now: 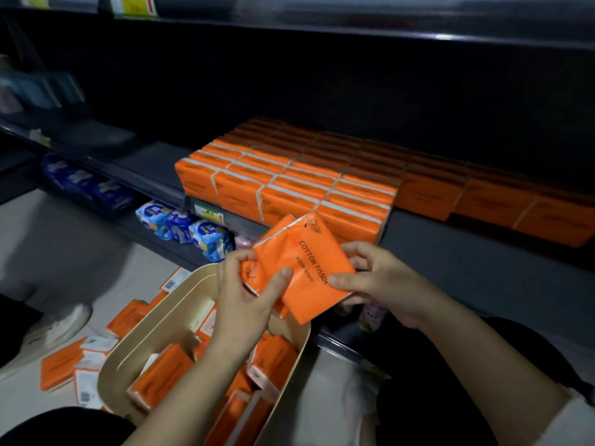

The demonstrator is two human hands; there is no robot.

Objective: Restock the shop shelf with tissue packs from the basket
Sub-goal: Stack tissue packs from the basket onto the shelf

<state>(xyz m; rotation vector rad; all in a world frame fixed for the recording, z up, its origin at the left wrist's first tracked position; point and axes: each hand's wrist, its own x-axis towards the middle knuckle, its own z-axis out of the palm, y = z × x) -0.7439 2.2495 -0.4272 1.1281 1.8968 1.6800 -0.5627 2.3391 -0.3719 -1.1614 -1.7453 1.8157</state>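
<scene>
Rows of stacked orange plastic-wrapped tissue packs (289, 181) stood on the dark metal shelf (434, 239), filling it from the middle to the right and back to the rear wall, with the shelf's left part bare. In front of that stack, a flat orange plastic-wrapped tissue pack (306, 268) was held between the left hand (244, 294) and the right hand (383, 284), above the far end of the beige oval plastic basket (128, 358), which sat on the pale floor (64, 246) with more packs inside it. Loose orange packs (61, 368) lay on the floor left of the basket, and blue-and-white soft packets (180, 225) sat on the lower shelf (174, 249), under the stack's left end.
</scene>
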